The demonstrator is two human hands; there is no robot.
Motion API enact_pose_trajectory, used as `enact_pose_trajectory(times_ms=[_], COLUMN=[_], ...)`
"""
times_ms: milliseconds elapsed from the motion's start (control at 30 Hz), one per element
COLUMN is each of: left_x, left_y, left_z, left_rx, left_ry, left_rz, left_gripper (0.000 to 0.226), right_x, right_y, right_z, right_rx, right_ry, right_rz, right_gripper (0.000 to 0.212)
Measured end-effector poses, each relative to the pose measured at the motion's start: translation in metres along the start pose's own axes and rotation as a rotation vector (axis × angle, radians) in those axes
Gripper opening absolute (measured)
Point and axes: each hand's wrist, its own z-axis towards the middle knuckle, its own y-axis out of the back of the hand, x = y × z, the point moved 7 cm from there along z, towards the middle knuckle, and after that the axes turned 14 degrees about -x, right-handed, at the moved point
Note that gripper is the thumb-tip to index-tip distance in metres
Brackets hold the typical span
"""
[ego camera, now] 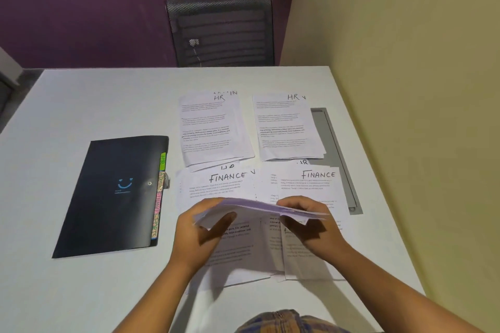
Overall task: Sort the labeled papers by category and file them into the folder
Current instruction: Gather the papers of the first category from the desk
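Over the near FINANCE piles, each grip, left hand and right hand, pinches an end of the paper sheaf, which wants fanning so every label reads before a sheet drops.

Matt black folder, likely plastic; white paper sheets; smooth table.
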Motion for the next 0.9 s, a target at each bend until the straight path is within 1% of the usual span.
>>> enact_pose_trajectory(times_ms=[133,200,233,267,300,367,400,433,500,533,600,633,700,733,800,867,900], left_x=[0.01,0.013,0.016,0.021,0.025,0.026,0.02,0.017,0.027,0.026,0.032,0.038,0.06,0.076,0.113,0.141,0.148], left_y=[-0.005,-0.005,-0.004,-0.001,0.001,0.003,0.002,0.001,0.004,0.002,-0.002,-0.006,-0.012,-0.011,0.004,0.02,0.025], left_z=[0.007,0.009,0.012,0.014,0.014,0.012,0.011,0.01,0.019,0.018,0.019,0.021,0.023,0.023,0.017,0.005,-0.002], left_rx=[0.012,-0.001,-0.025,-0.057,-0.091,-0.118,-0.114,-0.11,-0.143,-0.148,-0.111,-0.082,-0.047,-0.065,-0.153,-0.231,-0.25], left_ry=[0.072,0.105,0.117,0.138,0.186,0.268,0.261,0.271,0.377,0.427,0.509,0.545,0.629,0.673,0.714,0.728,0.745], left_rz=[-0.001,0.019,0.005,-0.011,-0.05,-0.099,-0.115,-0.132,-0.195,-0.232,-0.242,-0.222,-0.129,-0.045,0.261,0.586,0.697], left_gripper=[0.014,0.025,0.032,0.035,0.034,0.035,0.036,0.035,0.028,0.025,0.015,0.015,0.022,0.025,0.033,0.041,0.048], right_x=[-0.011,-0.015,-0.015,-0.012,-0.008,-0.002,-0.001,-0.001,-0.013,-0.015,-0.023,-0.027,-0.038,-0.043,-0.053,-0.064,-0.071], right_y=[-0.008,-0.012,-0.012,-0.01,-0.004,0.008,0.013,0.017,-0.003,-0.003,-0.003,-0.001,0.002,0.003,0.007,0.014,0.019], right_z=[0.006,0.005,0.005,0.006,0.006,0.006,0.003,0.001,0.01,0.008,0.008,0.009,0.007,0.005,-0.002,-0.011,-0.015], right_rx=[0.048,0.084,0.086,0.067,0.027,-0.09,-0.134,-0.145,-0.058,-0.047,-0.054,-0.072,-0.129,-0.165,-0.226,-0.274,-0.298], right_ry=[-0.035,-0.059,-0.055,-0.043,-0.035,-0.064,-0.088,-0.113,-0.191,-0.202,-0.223,-0.232,-0.301,-0.36,-0.46,-0.54,-0.583], right_rz=[-0.047,-0.067,-0.074,-0.061,-0.034,0.06,0.102,0.123,0.117,0.096,0.061,0.061,0.127,0.176,0.219,0.184,0.16], right_gripper=[0.022,0.032,0.037,0.038,0.035,0.02,0.015,0.014,0.011,0.01,0.01,0.011,0.012,0.013,0.011,0.011,0.011])
